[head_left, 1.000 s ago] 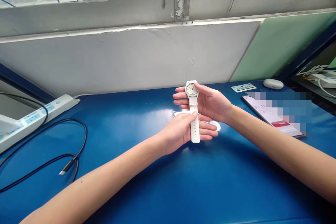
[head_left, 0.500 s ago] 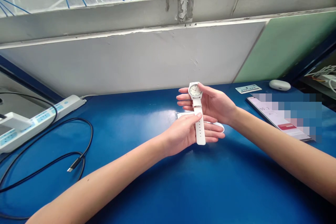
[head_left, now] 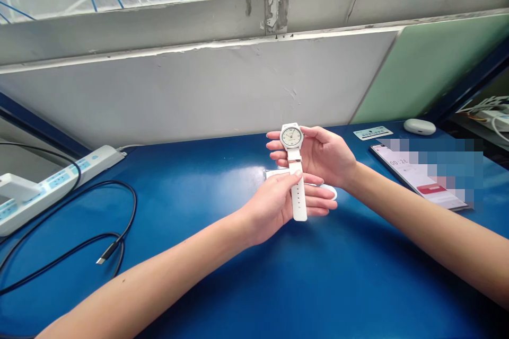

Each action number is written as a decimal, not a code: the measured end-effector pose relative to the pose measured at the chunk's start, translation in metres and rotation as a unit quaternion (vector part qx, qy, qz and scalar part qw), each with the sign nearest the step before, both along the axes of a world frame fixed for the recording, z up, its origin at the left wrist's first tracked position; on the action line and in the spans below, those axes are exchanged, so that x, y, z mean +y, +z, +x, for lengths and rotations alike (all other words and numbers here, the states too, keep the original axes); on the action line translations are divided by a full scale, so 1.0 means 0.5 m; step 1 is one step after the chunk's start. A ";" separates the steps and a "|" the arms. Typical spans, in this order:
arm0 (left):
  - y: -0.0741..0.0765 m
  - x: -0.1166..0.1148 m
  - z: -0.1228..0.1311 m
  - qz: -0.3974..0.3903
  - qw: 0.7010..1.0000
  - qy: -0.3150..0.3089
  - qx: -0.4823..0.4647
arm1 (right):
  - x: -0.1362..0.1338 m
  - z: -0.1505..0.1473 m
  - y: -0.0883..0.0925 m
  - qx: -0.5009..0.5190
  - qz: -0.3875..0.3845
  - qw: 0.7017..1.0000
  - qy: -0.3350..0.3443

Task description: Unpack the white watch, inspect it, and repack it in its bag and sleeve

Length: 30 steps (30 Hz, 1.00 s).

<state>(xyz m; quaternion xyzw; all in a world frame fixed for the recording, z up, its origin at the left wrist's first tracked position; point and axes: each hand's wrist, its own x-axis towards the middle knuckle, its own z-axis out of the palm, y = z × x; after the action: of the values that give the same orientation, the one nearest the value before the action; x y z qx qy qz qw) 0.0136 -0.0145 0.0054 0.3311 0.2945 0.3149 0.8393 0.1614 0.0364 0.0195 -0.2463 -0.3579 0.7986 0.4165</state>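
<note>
A white watch (head_left: 295, 154) is up above the blue bench (head_left: 302, 286), face up, with its strap out straight. The left hand (head_left: 274, 201) has the strap under its thumb, with its fingers out flat behind. The right hand (head_left: 328, 156) is wide open behind the watch face, its thumb just beside it. To the right lie a phone (head_left: 431, 189), a card (head_left: 373, 133) and a small white case (head_left: 419, 126). To the left are a black cord (head_left: 109, 250) and a white power strip (head_left: 66, 179).

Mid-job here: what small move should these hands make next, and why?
Probably curl the right hand in around the watch dial to steady it: that hand looks open behind the dial, while the left hand pinches the white strap.
</note>
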 end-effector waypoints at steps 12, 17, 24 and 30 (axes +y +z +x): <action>0.000 -0.003 0.001 0.037 0.998 0.046 0.031 | 0.002 0.006 0.000 -0.022 0.035 0.998 -0.041; -0.012 0.003 -0.002 0.042 0.998 0.041 0.028 | 0.005 0.003 -0.013 -0.018 0.079 0.994 -0.078; -0.016 0.000 -0.004 0.027 1.000 -0.007 0.004 | 0.009 0.004 -0.023 -0.083 0.073 0.991 -0.077; -0.022 0.002 -0.008 0.045 0.998 -0.040 0.005 | 0.005 0.008 -0.018 -0.074 0.091 0.992 -0.037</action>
<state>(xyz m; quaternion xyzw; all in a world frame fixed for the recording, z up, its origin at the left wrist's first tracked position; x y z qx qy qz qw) 0.0096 -0.0134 -0.0054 0.3816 0.2710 0.2927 0.8339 0.1654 0.0388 0.0104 -0.2786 -0.4501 0.7263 0.4385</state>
